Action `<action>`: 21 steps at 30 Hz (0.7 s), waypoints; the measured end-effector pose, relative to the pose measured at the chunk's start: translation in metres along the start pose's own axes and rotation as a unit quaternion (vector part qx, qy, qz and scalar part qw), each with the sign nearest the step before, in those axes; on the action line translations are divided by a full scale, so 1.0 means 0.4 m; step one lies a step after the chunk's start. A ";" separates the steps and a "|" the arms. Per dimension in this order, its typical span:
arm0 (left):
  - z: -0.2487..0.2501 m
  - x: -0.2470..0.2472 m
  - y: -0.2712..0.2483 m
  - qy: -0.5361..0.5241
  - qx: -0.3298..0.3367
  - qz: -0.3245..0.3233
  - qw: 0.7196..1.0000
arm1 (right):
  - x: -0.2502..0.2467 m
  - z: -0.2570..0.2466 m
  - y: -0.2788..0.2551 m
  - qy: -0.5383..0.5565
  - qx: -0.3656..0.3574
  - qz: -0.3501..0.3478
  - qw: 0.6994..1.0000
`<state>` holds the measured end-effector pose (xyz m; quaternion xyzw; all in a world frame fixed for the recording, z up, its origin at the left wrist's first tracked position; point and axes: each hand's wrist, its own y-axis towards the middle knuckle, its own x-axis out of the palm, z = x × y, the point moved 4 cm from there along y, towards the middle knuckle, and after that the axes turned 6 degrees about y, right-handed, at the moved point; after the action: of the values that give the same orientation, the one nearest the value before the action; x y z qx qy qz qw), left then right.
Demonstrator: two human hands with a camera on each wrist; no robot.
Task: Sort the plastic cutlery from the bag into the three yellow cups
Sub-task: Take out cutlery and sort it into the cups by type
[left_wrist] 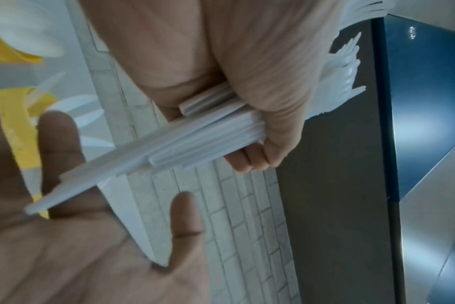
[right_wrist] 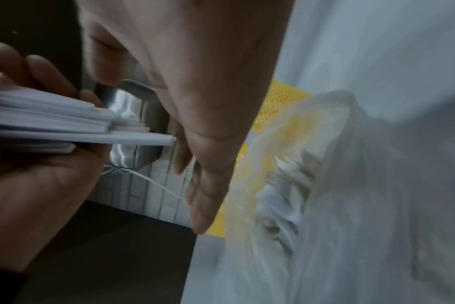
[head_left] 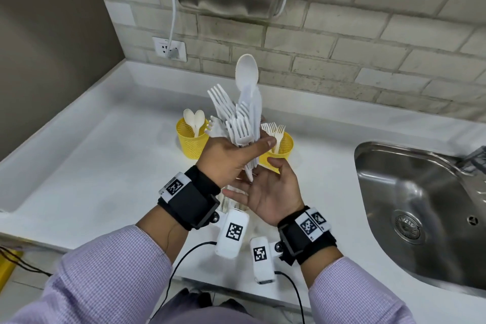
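Head view: the left hand [head_left: 226, 158] grips a bundle of white plastic forks, knives and one spoon [head_left: 240, 116], handles down, above the white countertop [head_left: 105, 166]. The right hand [head_left: 273, 192] lies spread, palm up, beneath the handle ends. Two yellow mesh cups [head_left: 188, 139] flank the bundle; a third is hidden.

Left wrist view: fingers [left_wrist: 247, 162] curl round the handles.

Right wrist view: blurred; a translucent plastic bag [right_wrist: 325, 164] partly veils a yellow cup.
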<state>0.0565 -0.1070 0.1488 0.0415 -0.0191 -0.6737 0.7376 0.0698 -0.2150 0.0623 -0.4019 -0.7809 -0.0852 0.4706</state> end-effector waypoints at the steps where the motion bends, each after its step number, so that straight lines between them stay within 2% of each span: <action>1: -0.010 0.009 -0.005 -0.008 -0.007 -0.011 1.000 | 0.008 -0.001 -0.001 0.026 0.012 -0.010 1.000; 3: -0.038 0.030 -0.016 -0.009 -0.029 -0.038 0.999 | 0.018 -0.010 0.003 0.061 -0.004 -0.005 0.998; 5: -0.070 0.040 -0.020 -0.032 -0.039 -0.037 0.998 | 0.024 -0.022 0.006 0.048 -0.037 0.012 0.998; 7: -0.091 0.041 -0.018 -0.056 -0.031 -0.033 0.997 | 0.020 -0.024 0.006 0.031 -0.036 0.031 0.998; 9: -0.098 0.048 -0.015 -0.060 -0.018 -0.055 0.997 | 0.004 -0.021 0.002 0.021 -0.021 0.049 0.998; 11: -0.096 0.054 -0.012 -0.040 -0.008 -0.062 0.997 | -0.006 -0.021 0.000 0.014 -0.009 0.060 0.998; 16: -0.081 0.041 -0.003 0.019 -0.006 -0.013 1.000 | -0.013 -0.050 0.006 0.011 -0.027 0.073 0.997; 21: -0.073 0.030 0.011 0.093 0.010 -0.021 0.995 | 0.007 -0.058 0.011 0.046 -0.008 0.077 0.996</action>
<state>0.0644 -0.1175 0.1197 0.1120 0.0436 -0.6818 0.7216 0.0875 -0.2224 0.0761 -0.4598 -0.7247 -0.0733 0.5079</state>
